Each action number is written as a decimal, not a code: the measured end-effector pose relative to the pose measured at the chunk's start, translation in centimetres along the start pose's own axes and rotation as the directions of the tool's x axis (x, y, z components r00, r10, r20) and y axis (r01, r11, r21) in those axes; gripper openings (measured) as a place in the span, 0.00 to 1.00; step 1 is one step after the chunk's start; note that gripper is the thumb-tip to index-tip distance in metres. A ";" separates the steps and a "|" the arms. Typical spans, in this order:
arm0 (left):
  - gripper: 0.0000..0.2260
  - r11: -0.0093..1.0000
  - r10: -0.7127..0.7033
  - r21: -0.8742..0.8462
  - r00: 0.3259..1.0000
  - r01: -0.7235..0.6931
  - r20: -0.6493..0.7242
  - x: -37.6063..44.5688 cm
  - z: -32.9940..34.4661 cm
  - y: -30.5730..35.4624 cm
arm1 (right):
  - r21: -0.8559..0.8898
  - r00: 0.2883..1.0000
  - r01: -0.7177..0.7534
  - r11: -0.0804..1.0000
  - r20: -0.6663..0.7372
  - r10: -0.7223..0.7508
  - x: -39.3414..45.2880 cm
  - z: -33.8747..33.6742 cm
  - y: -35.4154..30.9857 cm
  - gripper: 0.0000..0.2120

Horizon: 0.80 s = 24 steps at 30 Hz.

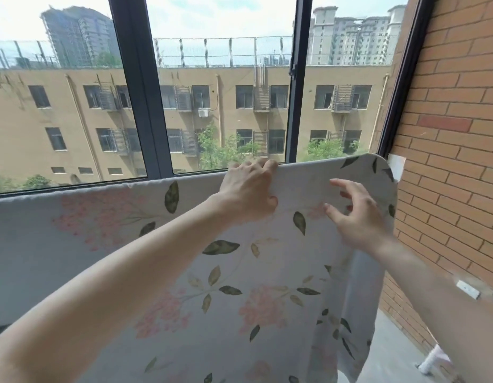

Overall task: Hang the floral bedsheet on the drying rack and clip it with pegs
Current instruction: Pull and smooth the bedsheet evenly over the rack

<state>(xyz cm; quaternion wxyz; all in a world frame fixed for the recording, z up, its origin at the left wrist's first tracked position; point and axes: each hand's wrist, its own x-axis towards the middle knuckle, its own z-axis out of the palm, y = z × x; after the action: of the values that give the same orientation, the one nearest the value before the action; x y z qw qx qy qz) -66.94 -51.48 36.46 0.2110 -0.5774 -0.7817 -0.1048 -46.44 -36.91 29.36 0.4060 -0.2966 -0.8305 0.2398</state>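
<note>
The floral bedsheet point(239, 272), pale with pink flowers and green leaves, hangs draped over a rail that it hides. Its top fold runs from the left edge up to the right. My left hand point(248, 189) grips that top fold, fingers curled over the far side. Just right of it, my right hand point(355, 214) hovers in front of the sheet with fingers spread and relaxed, holding nothing. No pegs are in view. A white foot of the drying rack point(430, 363) shows at the bottom right.
A dark-framed window point(145, 106) stands close behind the sheet. A brick wall point(447, 134) closes off the right side, with a small white fitting point(467, 289) on it. Grey floor point(391, 355) shows at the bottom right.
</note>
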 end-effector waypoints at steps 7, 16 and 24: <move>0.26 0.977 -0.152 0.124 0.975 0.173 -0.161 3.8 3.7 5.0 | -0.004 0.993 0.056 0.998 -0.106 -0.056 7.2 -3.4 6.5 0.24; 0.21 0.943 -0.265 0.106 0.905 0.315 -0.332 4.4 5.0 5.5 | 0.039 0.994 -0.035 0.999 -0.102 0.038 13.3 -6.5 15.1 0.15; 0.20 0.937 -0.292 0.102 0.911 0.333 -0.293 4.9 4.3 6.6 | 0.097 0.992 -0.030 0.995 -0.116 0.041 15.8 -9.7 19.4 0.06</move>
<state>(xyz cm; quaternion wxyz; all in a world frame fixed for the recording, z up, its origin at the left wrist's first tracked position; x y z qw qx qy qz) -62.81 -43.45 34.29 0.3399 -0.4071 -0.8331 -0.1569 -40.54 -10.76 30.81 0.4637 -0.3053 -0.7873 0.2682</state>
